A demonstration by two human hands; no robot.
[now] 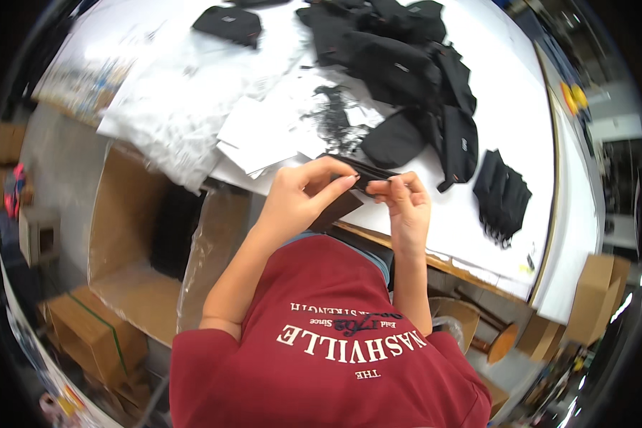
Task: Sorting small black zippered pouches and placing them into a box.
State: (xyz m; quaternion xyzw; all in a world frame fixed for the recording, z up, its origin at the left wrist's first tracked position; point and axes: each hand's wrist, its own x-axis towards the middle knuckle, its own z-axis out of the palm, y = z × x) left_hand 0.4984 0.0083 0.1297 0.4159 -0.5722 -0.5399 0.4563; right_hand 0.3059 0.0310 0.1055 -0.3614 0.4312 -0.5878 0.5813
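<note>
A black fabric item (371, 170), like the zipped pouches on the table, is stretched between my two hands at the table's near edge. My left hand (305, 192) pinches its left part between thumb and forefinger. On the other side, my right hand (408, 203) grips it with bent fingers and thumb. A dark flap (339, 210) hangs below, between my hands; whether it belongs to the held item I cannot tell. Just beyond lie a rounded black pouch (394, 139) and a heap of black thread scraps (333, 118).
Black pouches (396, 64) are piled at the far middle of the white table (442, 221). A black stack (501, 196) stands to the right. Paper sheets (257, 135) and clear plastic (167, 107) lie left. A large open carton (125, 235) holding black goods stands by the table's left front.
</note>
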